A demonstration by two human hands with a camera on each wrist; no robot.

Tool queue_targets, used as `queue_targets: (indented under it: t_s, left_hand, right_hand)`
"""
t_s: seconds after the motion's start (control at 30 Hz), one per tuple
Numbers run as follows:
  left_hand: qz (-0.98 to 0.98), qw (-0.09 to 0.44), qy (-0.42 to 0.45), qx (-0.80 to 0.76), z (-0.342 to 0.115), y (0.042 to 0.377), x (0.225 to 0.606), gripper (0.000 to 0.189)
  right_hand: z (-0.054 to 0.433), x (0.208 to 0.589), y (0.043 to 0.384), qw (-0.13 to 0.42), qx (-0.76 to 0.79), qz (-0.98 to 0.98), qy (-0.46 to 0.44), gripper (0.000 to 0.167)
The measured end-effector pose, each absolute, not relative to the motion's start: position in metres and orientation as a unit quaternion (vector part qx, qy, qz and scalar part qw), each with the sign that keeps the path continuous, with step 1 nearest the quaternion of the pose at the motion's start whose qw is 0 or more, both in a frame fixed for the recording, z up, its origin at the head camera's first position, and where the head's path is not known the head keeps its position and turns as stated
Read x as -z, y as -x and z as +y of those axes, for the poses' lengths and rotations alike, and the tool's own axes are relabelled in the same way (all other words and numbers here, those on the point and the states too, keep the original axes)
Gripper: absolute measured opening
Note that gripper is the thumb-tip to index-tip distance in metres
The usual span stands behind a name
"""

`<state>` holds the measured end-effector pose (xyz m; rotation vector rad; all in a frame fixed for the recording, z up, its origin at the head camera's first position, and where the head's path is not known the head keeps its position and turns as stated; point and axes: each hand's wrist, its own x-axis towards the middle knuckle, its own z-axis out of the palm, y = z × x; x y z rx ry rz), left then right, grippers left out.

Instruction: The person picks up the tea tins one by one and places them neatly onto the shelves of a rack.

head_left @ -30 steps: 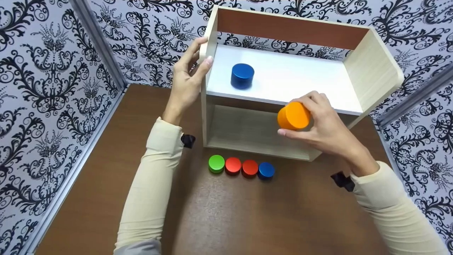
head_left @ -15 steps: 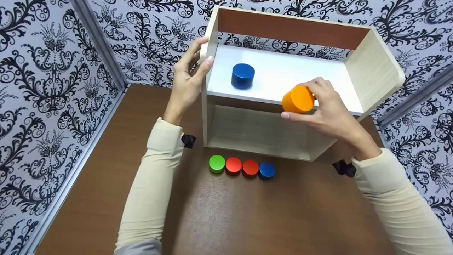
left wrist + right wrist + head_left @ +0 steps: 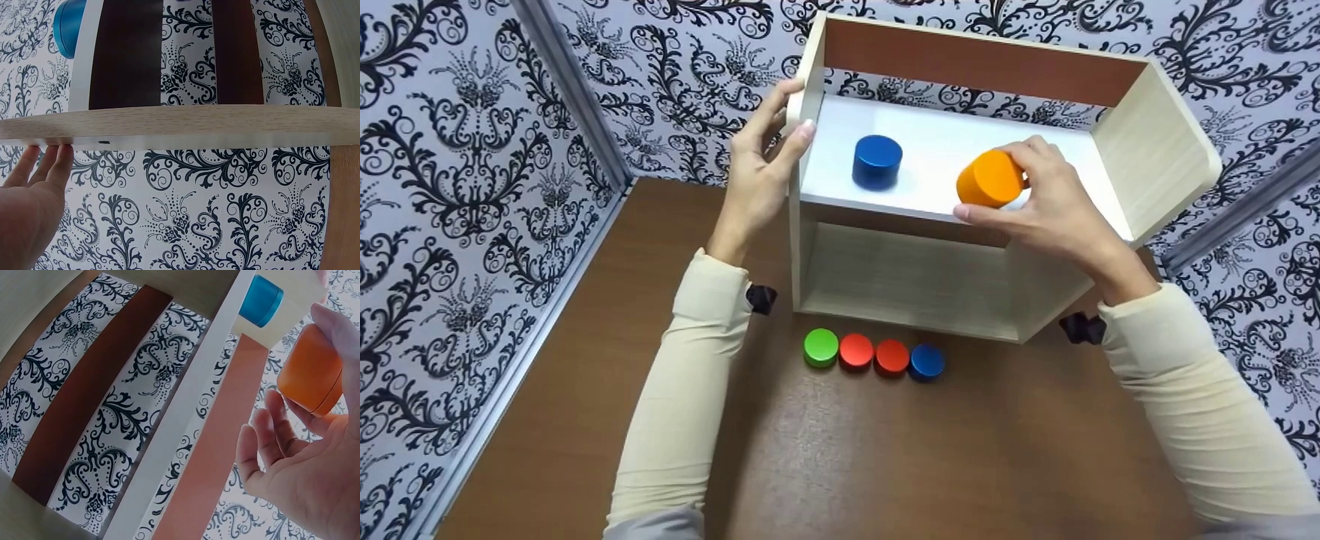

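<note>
In the head view, my right hand (image 3: 1054, 199) holds an orange lidded canister (image 3: 988, 180) tilted between thumb and fingers, over the front part of the white upper shelf (image 3: 937, 127). The right wrist view shows the seam of its lid and the other fingers spread apart from it. My left hand (image 3: 765, 157) grips the left side panel (image 3: 804, 97) of the wooden shelf unit, with its thumb at the front edge. From the left wrist view, fingertips (image 3: 59, 160) press on the panel's outer face. A blue lidded canister (image 3: 877, 161) stands upright on the white shelf, left of the orange one.
On the brown table (image 3: 847, 450), before the unit, stands a row of smaller round containers: green (image 3: 820, 347), red (image 3: 856, 352), another red (image 3: 892, 357) and blue (image 3: 927, 362). Below the white shelf is an open wooden compartment (image 3: 907, 277). Patterned walls (image 3: 472, 187) enclose the table.
My right hand has risen with the orange canister from in front of the lower compartment to over the white shelf. My left hand stays on the side panel.
</note>
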<state>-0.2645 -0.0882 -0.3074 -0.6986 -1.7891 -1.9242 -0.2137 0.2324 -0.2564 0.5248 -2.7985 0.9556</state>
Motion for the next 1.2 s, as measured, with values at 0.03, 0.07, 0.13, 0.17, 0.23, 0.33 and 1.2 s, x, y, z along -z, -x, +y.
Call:
queue_targets:
  t_s: [0.03,0.07,0.13,0.17,0.23,0.33,1.2]
  left_hand:
    - [-0.643,0.21,0.251,0.692,-0.088,0.264,0.307,0.043]
    - [-0.642,0.209,0.251,0.693,-0.088,0.264,0.307,0.043]
    - [-0.64,0.209,0.255,0.694,-0.088,0.264,0.308,0.043]
    - [-0.639,0.209,0.256,0.694,-0.088,0.265,0.308,0.043]
    - [-0.637,0.209,0.258,0.695,-0.088,0.264,0.308,0.043]
    - [-0.636,0.21,0.259,0.696,-0.088,0.264,0.308,0.043]
    - [-0.635,0.215,0.259,0.696,-0.088,0.264,0.308,0.044]
  right_hand:
    - [0.232,0.257,0.216,0.066,-0.315,-0.931,-0.171,0.063]
    - [0.232,0.257,0.218,0.064,-0.313,-0.932,-0.168,0.064]
    - [0.232,0.257,0.221,0.064,-0.307,-0.935,-0.163,0.064]
    - [0.232,0.257,0.223,0.063,-0.305,-0.937,-0.161,0.065]
    - [0.232,0.258,0.227,0.062,-0.301,-0.939,-0.155,0.066]
    - [0.232,0.259,0.231,0.053,-0.3,-0.942,-0.142,0.071]
    - [0.23,0.274,0.253,0.038,-0.27,-0.956,-0.105,0.071]
